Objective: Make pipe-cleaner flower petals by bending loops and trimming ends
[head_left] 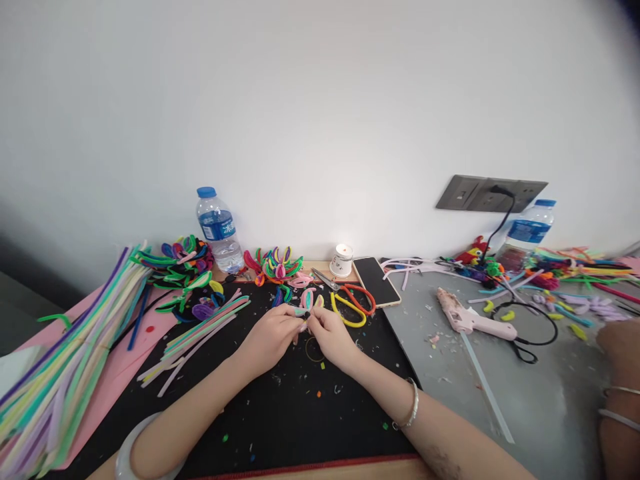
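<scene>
In the middle of the black mat (pixel 280 413), my left hand (pixel 274 333) and my right hand (pixel 333 337) meet fingertip to fingertip. Both pinch a small pipe-cleaner piece (pixel 307 300) with pastel loops in pink, mint and pale yellow; the fingers hide its lower part. Just beyond my right hand lie scissors (pixel 349 309) with one red and one yellow handle. Behind my left hand are finished-looking multicoloured pipe-cleaner loops (pixel 280 263). Cut pastel pipe cleaners (pixel 197 340) rest to the left of my left hand.
A large bundle of pipe cleaners (pixel 75 373) fills the left. Along the wall stand a water bottle (pixel 218 230), a small white cup (pixel 342 261) and a phone (pixel 379 281). On the right lie a pink glue gun (pixel 473 321) with its cable and another person's hand (pixel 620 343).
</scene>
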The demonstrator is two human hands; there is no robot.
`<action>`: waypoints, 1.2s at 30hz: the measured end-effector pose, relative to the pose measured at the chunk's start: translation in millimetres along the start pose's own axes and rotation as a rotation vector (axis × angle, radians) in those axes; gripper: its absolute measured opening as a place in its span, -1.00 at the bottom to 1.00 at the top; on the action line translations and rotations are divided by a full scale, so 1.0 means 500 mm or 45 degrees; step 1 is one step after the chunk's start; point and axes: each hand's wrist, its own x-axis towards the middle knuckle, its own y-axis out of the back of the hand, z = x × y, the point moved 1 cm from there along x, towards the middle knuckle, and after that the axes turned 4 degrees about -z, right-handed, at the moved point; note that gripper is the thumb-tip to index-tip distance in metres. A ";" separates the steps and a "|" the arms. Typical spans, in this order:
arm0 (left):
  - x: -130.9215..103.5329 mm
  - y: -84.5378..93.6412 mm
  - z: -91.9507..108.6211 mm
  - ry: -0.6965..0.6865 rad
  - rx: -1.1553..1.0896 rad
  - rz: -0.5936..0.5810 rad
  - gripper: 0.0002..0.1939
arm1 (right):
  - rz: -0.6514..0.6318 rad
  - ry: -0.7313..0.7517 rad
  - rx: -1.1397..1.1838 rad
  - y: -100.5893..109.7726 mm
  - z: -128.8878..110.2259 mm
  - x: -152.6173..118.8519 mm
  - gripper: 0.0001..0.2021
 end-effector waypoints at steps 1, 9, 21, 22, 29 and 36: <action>0.001 0.002 -0.001 0.023 -0.069 -0.011 -0.67 | -0.012 0.013 -0.002 0.002 -0.003 0.000 -0.74; 0.009 0.013 0.006 0.300 -0.865 -0.085 -0.62 | -0.068 0.215 -0.113 0.020 -0.034 -0.008 -0.75; 0.007 0.003 -0.009 0.463 -1.067 -0.040 -0.67 | 0.036 0.214 -0.608 0.069 -0.030 0.007 -0.80; 0.007 0.006 -0.012 0.456 -0.983 -0.006 -0.67 | 0.133 0.134 -0.726 0.082 -0.024 0.012 -0.84; 0.005 0.023 -0.018 0.459 -0.671 0.204 -0.60 | 0.211 -0.414 -1.336 0.126 0.018 0.026 -0.74; 0.005 0.023 -0.026 0.510 -0.683 0.276 -0.65 | 0.172 -0.494 -1.262 0.136 0.037 0.038 -0.82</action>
